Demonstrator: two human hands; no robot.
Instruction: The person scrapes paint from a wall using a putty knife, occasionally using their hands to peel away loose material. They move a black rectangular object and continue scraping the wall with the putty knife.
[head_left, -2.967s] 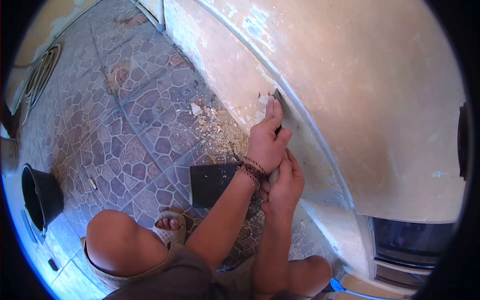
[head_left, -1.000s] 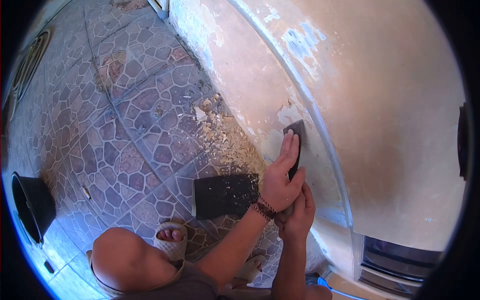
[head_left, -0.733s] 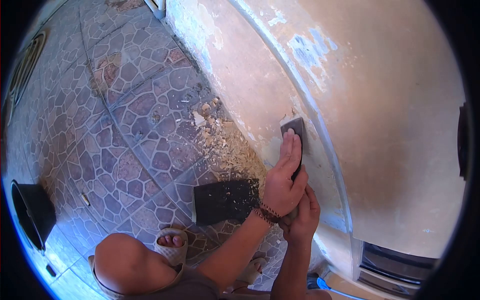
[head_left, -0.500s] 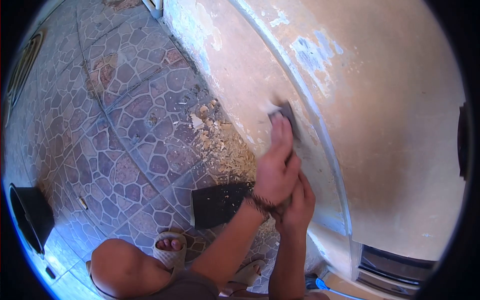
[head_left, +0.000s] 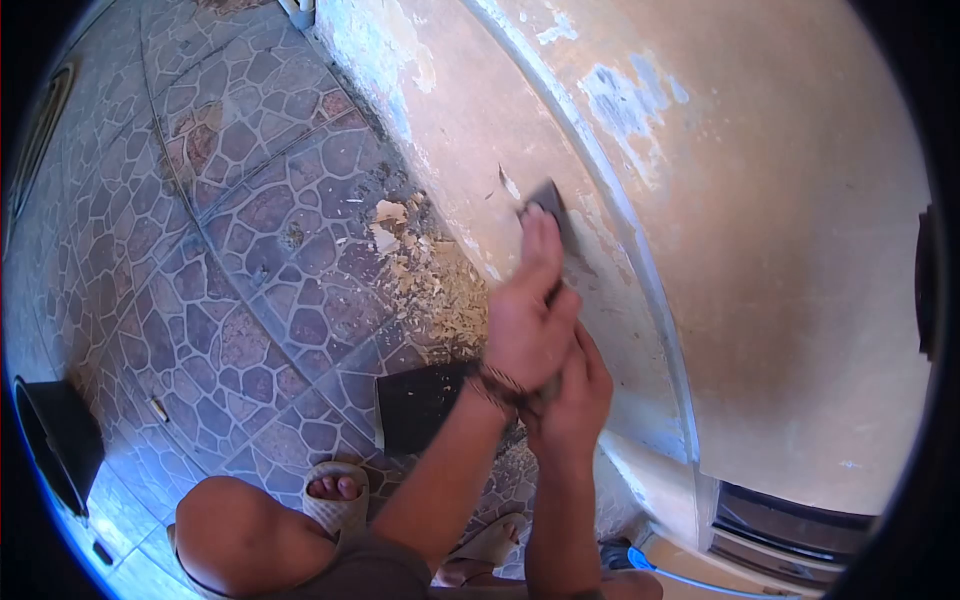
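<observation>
scraper (head_left: 548,200) work, low on the wall (head_left: 790,250): the person squats close in, and both hands are stacked on the one tool. the left hand (head_left: 530,320), the one with the cord bracelet (head_left: 497,385) at its wrist, lies along the scraper with its fingers (head_left: 538,240) straight and pressed flat on the back of the dark blade. its thumb is hooked round the far side, as far as the blur lets me see. the right hand (head_left: 570,395) sits just below it, closed round the handle, which the fist hides altogether. that split looks deliberate to me: the lower hand drives and steers, and the upper one leans the blade hard into the plaster so the edge bites under the paint rather than skating over it.

only the tip of the blade shows, past the left fingertips, touching the pale band of wall beneath a raised ridge. a loose flake (head_left: 508,183) stands off the wall just beside the blade's edge.

down to the left of the hands, the tiled floor (head_left: 230,250) carries a drift of paint chips (head_left: 430,285) along the foot of the wall. a dark flat sheet (head_left: 420,405) lies right under the left wrist, likely put there to catch what falls. a sandalled foot (head_left: 335,495) is planted near it, and a black bucket (head_left: 55,445) stands well apart, far to the left.
</observation>
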